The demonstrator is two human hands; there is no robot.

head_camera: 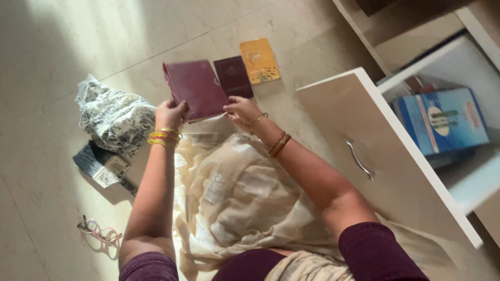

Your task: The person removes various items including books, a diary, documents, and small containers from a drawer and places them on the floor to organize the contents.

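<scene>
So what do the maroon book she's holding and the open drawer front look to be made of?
The maroon hardback book, gripped between the left hand and right hand, looks cloth- or leatherette-bound: matte, faintly sheened cover, stiff edges. The white drawer front looks like laminated board, smooth and flat, with a curved shiny metal handle.

To your right, inside the open white drawer [471, 190], lies a flat rectangular blue box [442, 120] with a white oval patch on its face and red and green print beside it, tilted toward the drawer's far corner. To your left, on the floor, a small pale label [115, 166] sits on a dark bundle [92, 158], just below a black-and-white patterned bag [112, 117]
</scene>
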